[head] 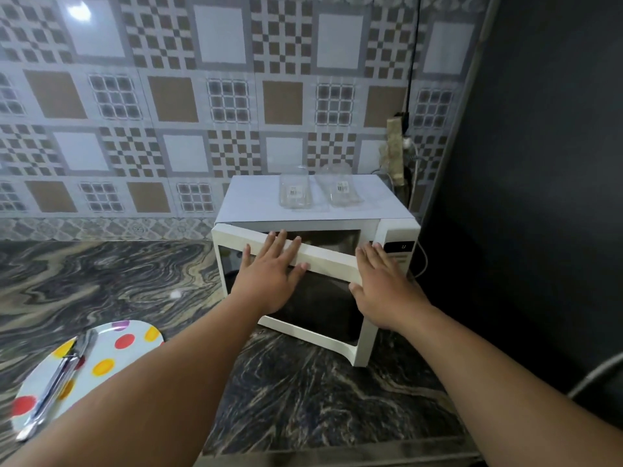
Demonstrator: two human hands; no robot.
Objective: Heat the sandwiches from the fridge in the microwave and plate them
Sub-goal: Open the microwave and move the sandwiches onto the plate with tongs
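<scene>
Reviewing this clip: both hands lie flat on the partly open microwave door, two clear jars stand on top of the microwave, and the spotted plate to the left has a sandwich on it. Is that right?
Not quite. The head view shows the spotted plate carrying metal tongs, not a sandwich. The rest holds: left hand and right hand lie flat on the partly open microwave door, with two clear jars on top of the microwave.

The microwave (394, 230) is white, its door (303, 298) white-framed around a dark window. The counter (101, 281) is dark stone with swirling grey and tan veins. The plate (111, 345) is white with red, yellow and purple dots. The wall tiles (168, 96) carry grey, white and brown squares and checkers. Two clear jars (295, 192) bear white barcode labels. The side wall (539, 163) is black.
</scene>
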